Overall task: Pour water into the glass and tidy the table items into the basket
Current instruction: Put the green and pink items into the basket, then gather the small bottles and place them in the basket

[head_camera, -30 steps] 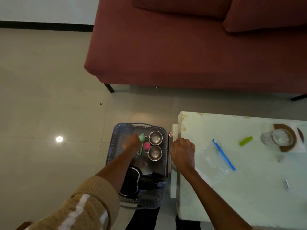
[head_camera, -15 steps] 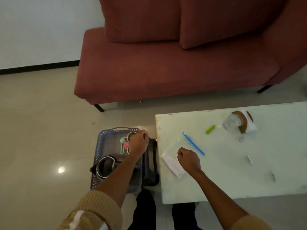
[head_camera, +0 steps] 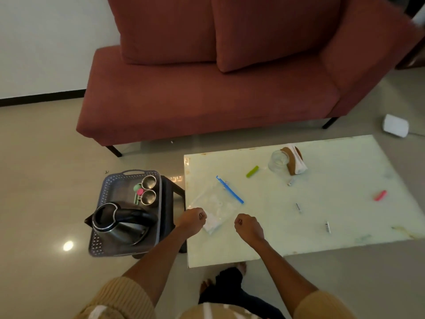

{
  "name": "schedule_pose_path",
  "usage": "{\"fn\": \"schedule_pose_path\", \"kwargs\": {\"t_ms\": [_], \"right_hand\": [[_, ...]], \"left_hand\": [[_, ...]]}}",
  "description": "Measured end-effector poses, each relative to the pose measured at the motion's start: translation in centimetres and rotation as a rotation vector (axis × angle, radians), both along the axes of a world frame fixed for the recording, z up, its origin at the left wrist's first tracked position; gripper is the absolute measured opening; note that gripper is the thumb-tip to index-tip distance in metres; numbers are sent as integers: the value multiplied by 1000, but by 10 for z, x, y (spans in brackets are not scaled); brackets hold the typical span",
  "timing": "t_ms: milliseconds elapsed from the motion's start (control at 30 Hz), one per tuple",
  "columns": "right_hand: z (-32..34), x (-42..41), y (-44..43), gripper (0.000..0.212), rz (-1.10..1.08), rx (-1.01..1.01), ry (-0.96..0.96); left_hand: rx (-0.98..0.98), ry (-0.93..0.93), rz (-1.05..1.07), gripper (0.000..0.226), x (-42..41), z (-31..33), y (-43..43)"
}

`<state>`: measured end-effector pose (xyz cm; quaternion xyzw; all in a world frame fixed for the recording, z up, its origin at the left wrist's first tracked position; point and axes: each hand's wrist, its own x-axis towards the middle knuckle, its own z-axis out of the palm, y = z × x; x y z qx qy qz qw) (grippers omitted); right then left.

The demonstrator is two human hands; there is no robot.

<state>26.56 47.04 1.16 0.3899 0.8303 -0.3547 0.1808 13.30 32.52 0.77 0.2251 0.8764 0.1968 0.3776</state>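
A grey plastic basket [head_camera: 106,191] stands on a dark stool left of the white table [head_camera: 333,229]. In it lie a black and steel kettle [head_camera: 118,225], two steel cups [head_camera: 149,182] and small green and pink pieces [head_camera: 138,190]. On the table are a clear zip bag [head_camera: 215,200] with a blue slider strip [head_camera: 230,190], a green clip [head_camera: 252,171], a pink clip [head_camera: 380,195] and the glass [head_camera: 277,161]. My left hand [head_camera: 192,221] is a fist at the bag's near left corner. My right hand [head_camera: 248,227] is a fist just right of the bag.
A brown coaster with a white cloth [head_camera: 295,160] leans beside the glass. Small metal pieces [head_camera: 298,207] lie scattered on the table's right half. A red sofa [head_camera: 207,100] stands beyond the table. A white box [head_camera: 395,125] sits on the floor at far right.
My left hand has come out of the basket and now rests at the table's left edge by the bag. My right hand has shifted to the bag's right. The view has swung right.
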Motion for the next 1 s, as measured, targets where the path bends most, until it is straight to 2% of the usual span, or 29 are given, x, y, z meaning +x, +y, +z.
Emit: {"fn": "schedule_pose_path", "kwargs": {"t_ms": [300,433,600,800,1000], "right_hand": [[3,39,-12,17,-141,-102,86],[3,64,13,26,-212,-136,77],[-12,96,57,20,-195,-171,15],[-40,148,139,25,-170,-233,-53],[-87,194,249,19,-244,-200,-166]], "left_hand": [[-39,-53,-107,21,38,4,5],[-69,-119,-182,21,52,8,15],[-132,-120,-170,23,62,4,43],[-223,-118,-196,24,106,-4,132],[-184,-294,-178,23,164,-30,244]]}}
